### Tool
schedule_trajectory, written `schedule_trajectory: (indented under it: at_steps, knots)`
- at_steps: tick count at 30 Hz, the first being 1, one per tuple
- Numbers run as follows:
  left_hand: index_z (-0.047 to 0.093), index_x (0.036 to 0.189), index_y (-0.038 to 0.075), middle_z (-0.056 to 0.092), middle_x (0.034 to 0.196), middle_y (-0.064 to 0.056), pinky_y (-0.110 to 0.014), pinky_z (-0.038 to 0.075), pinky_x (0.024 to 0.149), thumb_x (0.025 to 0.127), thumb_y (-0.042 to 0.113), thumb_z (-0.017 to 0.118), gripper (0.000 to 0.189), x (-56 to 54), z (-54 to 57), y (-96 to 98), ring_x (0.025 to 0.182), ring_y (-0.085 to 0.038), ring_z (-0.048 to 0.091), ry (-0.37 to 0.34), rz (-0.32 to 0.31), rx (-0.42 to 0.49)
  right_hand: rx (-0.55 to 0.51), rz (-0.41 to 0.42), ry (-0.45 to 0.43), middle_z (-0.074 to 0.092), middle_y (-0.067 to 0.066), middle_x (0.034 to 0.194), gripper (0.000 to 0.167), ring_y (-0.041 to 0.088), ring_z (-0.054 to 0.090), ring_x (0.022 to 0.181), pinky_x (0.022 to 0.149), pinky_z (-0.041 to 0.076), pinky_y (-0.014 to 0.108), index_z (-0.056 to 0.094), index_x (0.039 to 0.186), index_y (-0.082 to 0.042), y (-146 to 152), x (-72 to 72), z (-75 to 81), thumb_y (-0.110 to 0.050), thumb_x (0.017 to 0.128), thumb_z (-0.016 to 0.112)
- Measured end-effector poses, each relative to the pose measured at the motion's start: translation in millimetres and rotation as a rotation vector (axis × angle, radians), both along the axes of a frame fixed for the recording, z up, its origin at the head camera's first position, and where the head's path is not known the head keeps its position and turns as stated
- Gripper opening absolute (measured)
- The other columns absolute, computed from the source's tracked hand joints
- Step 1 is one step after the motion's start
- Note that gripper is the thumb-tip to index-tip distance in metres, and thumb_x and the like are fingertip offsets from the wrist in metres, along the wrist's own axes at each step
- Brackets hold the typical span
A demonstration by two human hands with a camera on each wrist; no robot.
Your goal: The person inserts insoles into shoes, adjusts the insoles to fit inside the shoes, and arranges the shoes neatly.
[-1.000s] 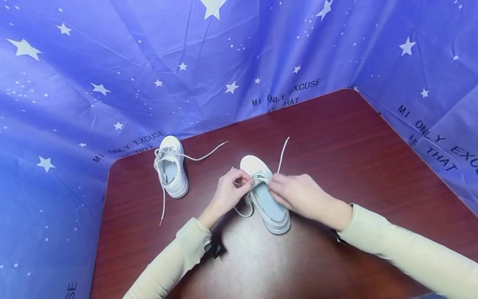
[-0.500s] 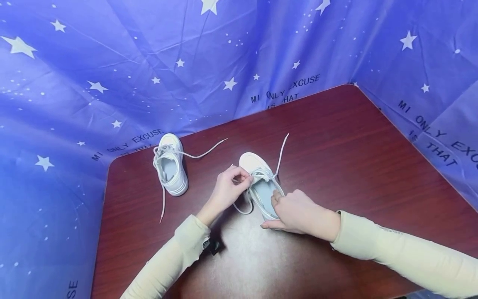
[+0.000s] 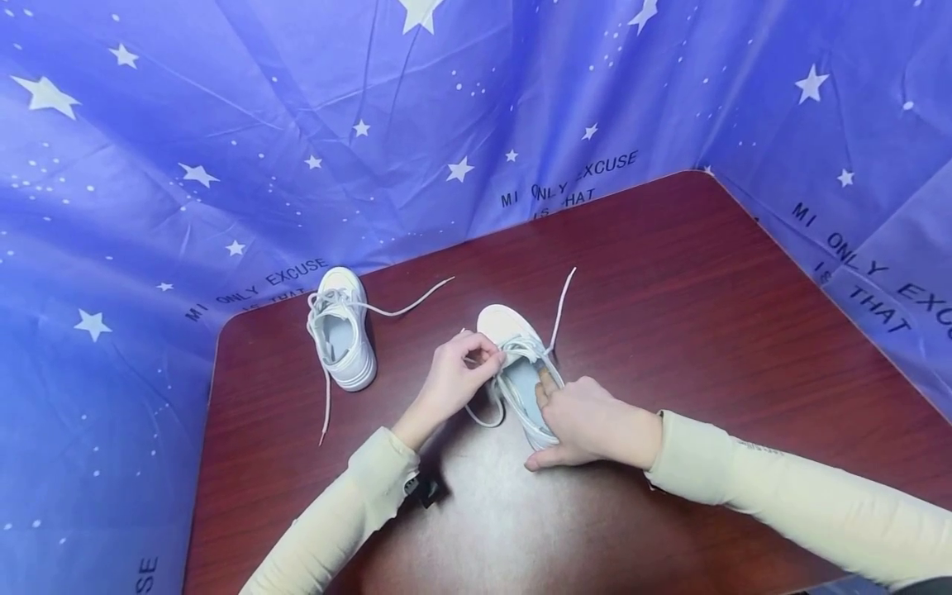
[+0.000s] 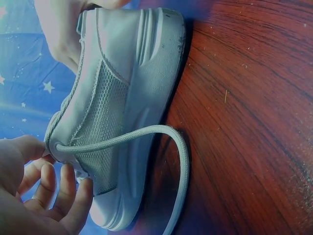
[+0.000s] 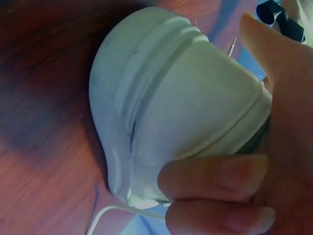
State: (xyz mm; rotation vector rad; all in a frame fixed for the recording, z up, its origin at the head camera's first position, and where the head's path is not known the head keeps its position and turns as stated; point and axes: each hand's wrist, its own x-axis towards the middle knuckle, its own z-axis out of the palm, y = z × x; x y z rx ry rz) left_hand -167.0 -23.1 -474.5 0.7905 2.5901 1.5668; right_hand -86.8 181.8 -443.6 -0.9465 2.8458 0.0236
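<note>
A white sneaker (image 3: pixel 497 322) with a pale blue insole stands on the table, toe pointing away from me. At its left side my left hand (image 3: pixel 457 372) pinches the lace-eyelet edge between thumb and forefinger; in the left wrist view, the other left fingers (image 4: pixel 51 196) are bent close by. A lace (image 4: pixel 181 166) leaves an eyelet there and curves down onto the wood. My right hand (image 3: pixel 595 421) grips the right rim of the opening near the heel, fingers reaching inside. In the right wrist view, two fingers (image 5: pixel 215 181) bend against the outer side.
A second white sneaker (image 3: pixel 357 355) stands at the back left, its lace ends spread to both sides. The dark red wooden table (image 3: pixel 714 289) meets a blue star-printed curtain (image 3: pixel 416 190) behind. A lace end (image 3: pixel 563 302) stretches away right of the near sneaker.
My right hand has moved from the laces back toward the heel and taken hold of the shoe's rim. My left hand keeps its pinch in about the same place.
</note>
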Motion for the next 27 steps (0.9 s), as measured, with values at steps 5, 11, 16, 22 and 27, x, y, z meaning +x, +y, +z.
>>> schedule_trajectory:
  at_steps: [5,11,16,22,27]
  knots:
    - [0.070,0.082,0.006,0.063,0.075,-0.002,-0.030,0.051,0.088,0.090,0.005,0.077,0.011,-0.3,2.9,0.8,0.074,-0.011,0.061,0.015,0.006,-0.015,0.019,-0.008,-0.070,0.062,0.026,0.139,0.102,0.032,0.072,0.078,0.063,0.057,0.044,0.062,0.134,0.008,4,-2.9,3.5,-0.075,0.076,0.072]
    - [0.072,0.083,0.007,0.062,0.076,0.000,-0.025,0.052,0.073,0.090,0.007,0.077,0.009,2.2,1.0,-1.6,0.074,-0.008,0.060,-0.038,0.018,-0.025,-0.102,0.092,-0.201,0.064,0.015,0.142,0.076,0.032,0.074,0.088,0.074,0.058,0.044,0.065,0.135,-0.001,13,-9.5,6.2,-0.059,0.086,0.073]
    - [0.072,0.082,0.007,0.065,0.071,-0.001,-0.043,0.047,0.107,0.089,0.006,0.078,0.009,4.0,-1.3,-4.5,0.068,-0.009,0.064,-0.017,0.013,-0.006,-0.340,0.230,-0.236,0.073,-0.010,0.102,0.021,0.007,0.066,0.080,0.070,0.055,0.032,0.073,0.110,-0.016,31,-19.2,13.1,-0.031,0.096,0.070]
    - [0.074,0.084,0.007,0.065,0.077,-0.002,-0.042,0.052,0.102,0.088,0.005,0.077,0.006,5.6,2.5,-2.6,0.072,-0.008,0.063,-0.013,0.001,-0.001,-0.503,0.069,-0.034,0.059,-0.015,0.079,0.012,-0.001,0.046,0.062,0.055,0.043,0.024,0.063,0.090,-0.021,46,-35.0,17.3,-0.012,0.093,0.072]
    - [0.075,0.085,0.008,0.064,0.081,0.000,-0.026,0.059,0.075,0.089,0.006,0.076,0.004,11.3,4.1,0.1,0.078,-0.007,0.061,-0.024,-0.018,0.000,-0.518,-0.039,-0.010,0.053,-0.014,0.071,0.015,0.002,0.046,0.058,0.054,0.042,0.024,0.060,0.093,-0.016,49,-41.9,10.0,-0.013,0.092,0.074]
